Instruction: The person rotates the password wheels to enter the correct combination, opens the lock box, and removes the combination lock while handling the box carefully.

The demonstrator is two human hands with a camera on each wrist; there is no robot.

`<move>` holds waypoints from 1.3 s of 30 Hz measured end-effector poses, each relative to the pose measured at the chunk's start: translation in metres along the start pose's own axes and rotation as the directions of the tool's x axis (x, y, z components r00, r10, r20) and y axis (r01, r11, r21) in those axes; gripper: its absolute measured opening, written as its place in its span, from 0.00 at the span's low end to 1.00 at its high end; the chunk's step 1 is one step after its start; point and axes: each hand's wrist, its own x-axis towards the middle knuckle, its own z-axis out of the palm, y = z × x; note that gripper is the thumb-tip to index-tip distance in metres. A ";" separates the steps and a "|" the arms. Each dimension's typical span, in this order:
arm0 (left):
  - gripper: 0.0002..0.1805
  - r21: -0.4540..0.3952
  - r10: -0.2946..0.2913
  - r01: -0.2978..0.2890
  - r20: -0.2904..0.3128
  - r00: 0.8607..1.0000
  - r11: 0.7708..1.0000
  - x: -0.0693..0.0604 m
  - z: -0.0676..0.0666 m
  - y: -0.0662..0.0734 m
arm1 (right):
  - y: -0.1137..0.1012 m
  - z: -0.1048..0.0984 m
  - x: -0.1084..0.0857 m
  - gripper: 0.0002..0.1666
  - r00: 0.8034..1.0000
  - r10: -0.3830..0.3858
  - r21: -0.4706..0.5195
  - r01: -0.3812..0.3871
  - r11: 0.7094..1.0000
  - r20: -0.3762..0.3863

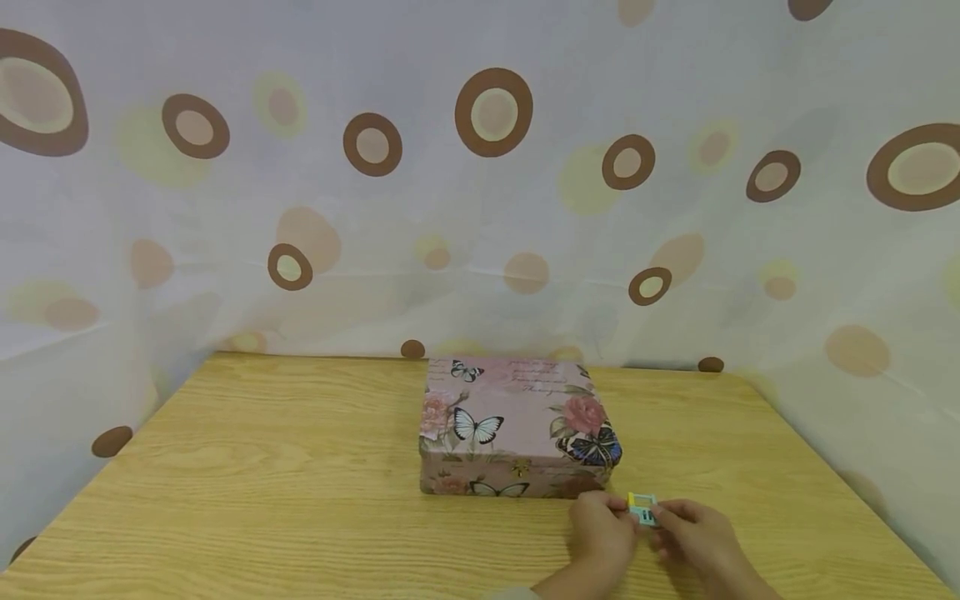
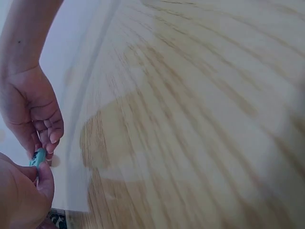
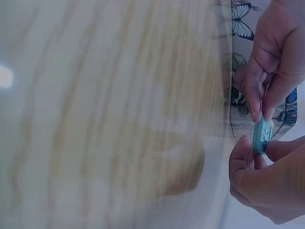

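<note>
A small flat light-blue piece (image 1: 643, 517) with a yellow edge, a window-like panel and dark marks is held between two hands, just above the table near the box's front right corner. My left hand (image 1: 602, 529) pinches its left side between thumb and fingers. On the other side, my right hand (image 1: 703, 540) pinches it, thumb on its face. From the right wrist, the blue piece (image 3: 261, 135) appears edge-on, with fingertips at both ends. The left wrist view shows only a bit of the blue piece (image 2: 37, 158) between the fingers; its exact kind is unclear.
A pink box (image 1: 517, 417) with butterflies, roses and a small gold clasp stands with its lid down behind the hands. The wood-grain table (image 1: 262, 483) extends to both sides. A white cloth (image 1: 420, 208) with brown and beige dots hangs behind it.
</note>
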 end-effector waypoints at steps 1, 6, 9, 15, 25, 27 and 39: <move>0.10 0.004 -0.002 0.002 -0.017 1.000 1.000 0.000 0.003 0.001 | 0.000 -0.002 0.001 0.25 1.000 -0.002 0.005 0.002 1.000 -0.005; 0.11 0.061 -0.019 0.024 -0.086 0.996 0.998 -0.002 0.017 0.002 | 0.004 -0.010 0.005 0.25 1.000 0.005 0.037 -0.004 0.999 -0.018; 0.11 0.120 0.006 0.011 -0.139 0.990 0.993 -0.003 0.021 0.000 | 0.005 -0.012 0.008 0.24 1.000 0.006 0.068 -0.004 0.998 -0.025; 0.11 0.096 0.055 -0.039 -0.164 0.985 0.995 0.000 0.028 -0.002 | 0.006 -0.017 0.014 0.23 0.999 -0.007 0.115 0.011 0.993 -0.035; 0.12 0.058 0.088 -0.076 -0.239 0.967 0.995 0.003 0.036 -0.006 | 0.004 -0.016 0.020 0.22 0.999 -0.020 0.124 0.026 0.992 -0.048; 0.11 0.059 0.083 -0.070 -0.248 0.965 0.996 0.003 0.036 -0.006 | 0.002 -0.015 0.021 0.22 0.998 -0.027 0.127 0.034 0.991 -0.055; 0.10 0.089 0.217 -0.206 -0.144 0.965 0.974 0.005 0.035 -0.006 | -0.003 -0.013 0.030 0.17 0.995 -0.017 0.131 0.030 0.991 -0.099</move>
